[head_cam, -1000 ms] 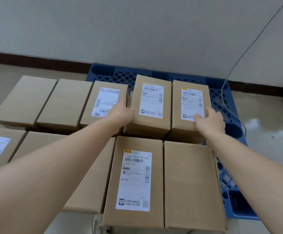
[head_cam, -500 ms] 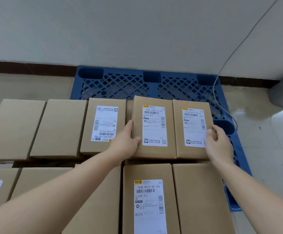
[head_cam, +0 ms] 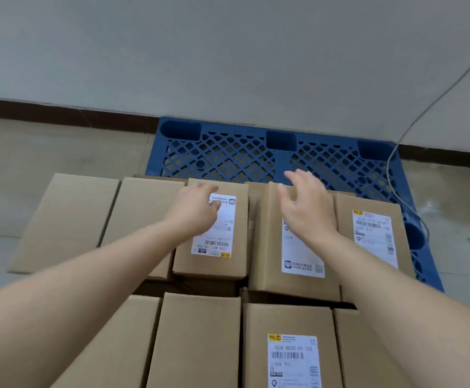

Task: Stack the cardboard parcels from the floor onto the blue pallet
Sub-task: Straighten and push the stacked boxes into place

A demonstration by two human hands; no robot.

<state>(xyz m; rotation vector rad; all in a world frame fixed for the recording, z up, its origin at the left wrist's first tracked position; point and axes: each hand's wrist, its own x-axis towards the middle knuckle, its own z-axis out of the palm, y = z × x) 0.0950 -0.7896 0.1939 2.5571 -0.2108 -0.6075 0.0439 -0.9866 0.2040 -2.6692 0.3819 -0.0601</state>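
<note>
Both hands are open and grip nothing. The left hand [head_cam: 193, 210] lies flat on the far end of a parcel with a white label [head_cam: 213, 229], while the right hand [head_cam: 308, 208] hovers, fingers spread, over the far end of the neighbouring labelled parcel [head_cam: 292, 247]. These parcels sit in the back row of the stack on the blue pallet [head_cam: 228, 155], long axes running away from the person, directly ahead of the hands. Bare pallet lies beyond them by the wall. Each hand is nearest its own parcel, so either could, I judge, nudge one back.
</note>
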